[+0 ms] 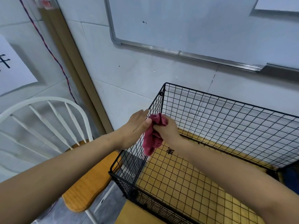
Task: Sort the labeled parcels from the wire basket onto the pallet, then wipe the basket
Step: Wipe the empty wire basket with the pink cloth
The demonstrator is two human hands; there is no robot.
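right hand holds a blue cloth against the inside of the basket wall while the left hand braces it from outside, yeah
No: the head view shows the cloth is dark pink, not blue. The right hand does grip it against the inside of the wire basket wall, with the left hand flat on the outside.

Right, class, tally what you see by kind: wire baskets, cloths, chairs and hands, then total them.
Black wire-mesh basket: 1
Crumpled dark-red cloth: 1
White spindle-back chair with wooden seat: 1
Bare hands: 2, left hand, right hand
Total: 5
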